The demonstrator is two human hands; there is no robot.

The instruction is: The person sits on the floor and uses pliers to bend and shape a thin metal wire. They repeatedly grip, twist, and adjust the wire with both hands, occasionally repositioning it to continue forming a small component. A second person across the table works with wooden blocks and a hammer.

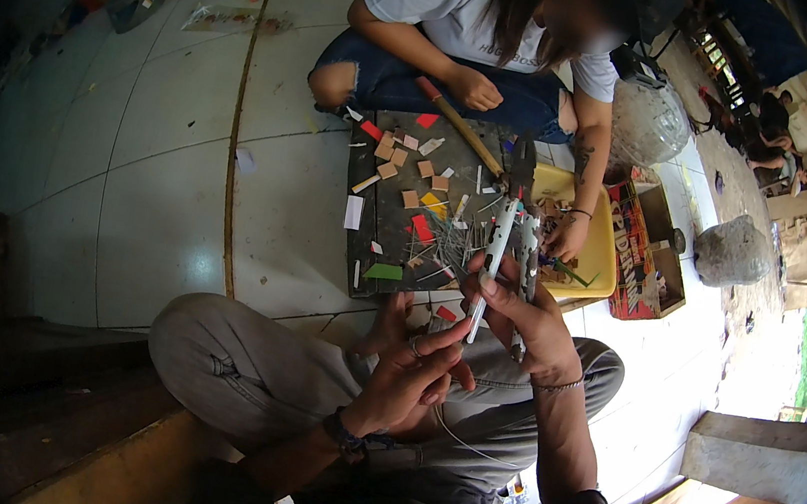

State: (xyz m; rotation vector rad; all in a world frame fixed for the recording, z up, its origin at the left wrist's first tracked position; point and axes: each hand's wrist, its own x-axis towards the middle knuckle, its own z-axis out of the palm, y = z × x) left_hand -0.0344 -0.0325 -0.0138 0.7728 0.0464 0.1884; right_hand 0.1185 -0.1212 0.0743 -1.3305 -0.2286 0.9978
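My right hand (pixel 527 326) is closed around a long plier-like tool (pixel 529 242) with a dark upper end and two spotted arms, one mostly white, the other darker. Its kind is not certain. My left hand (pixel 414 374) is partly closed, its index fingertip against the lower end of the white arm. A thin pale wire (pixel 472 447) loops down below the left fingers; whether they pinch it is hidden. Beyond the hands lies a dark board (pixel 375 238) strewn with small wooden squares (pixel 410 198), thin wire pieces (pixel 439 246), red scraps (pixel 422 227) and a green piece (pixel 384 272).
Opposite, a person in a white shirt (pixel 434 4) reaches into a yellow basin (pixel 599 261) of small pieces. A stick with a red end (pixel 460 123) lies across the board's far edge. Right of the basin stands a printed box (pixel 644 261); wrapped round bundles (pixel 731 250) sit farther right.
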